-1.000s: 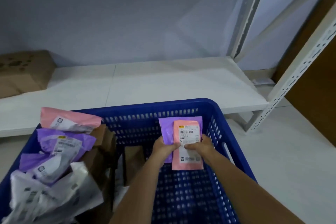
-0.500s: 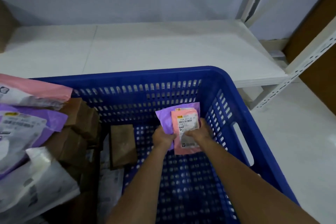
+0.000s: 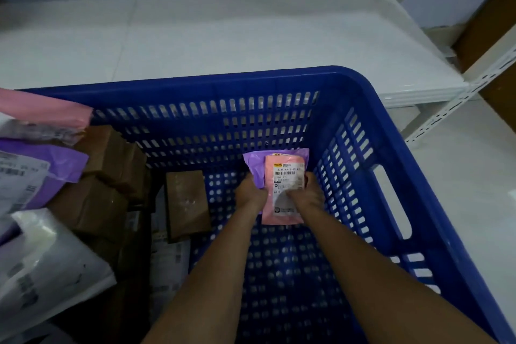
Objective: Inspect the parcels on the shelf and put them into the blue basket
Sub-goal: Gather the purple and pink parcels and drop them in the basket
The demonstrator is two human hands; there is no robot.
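Observation:
A pink parcel (image 3: 282, 176) with a white barcode label lies on top of a purple parcel (image 3: 252, 163); both are deep inside the blue basket (image 3: 363, 109), near its far right corner. My left hand (image 3: 248, 194) grips the stack's left edge. My right hand (image 3: 305, 195) grips its right edge, thumb on the label. The white shelf (image 3: 223, 36) behind the basket holds no parcels in view.
The basket's left half is piled with brown boxes (image 3: 185, 201), pink (image 3: 42, 109), purple (image 3: 42, 167) and white mailers (image 3: 50, 257). A white perforated shelf post (image 3: 458, 100) stands at right, over a pale floor (image 3: 460, 176).
Both hands have lowered the pink and purple parcels deeper into the basket. The view has tipped downward and moved closer, so the brown box on the shelf's left is out of frame.

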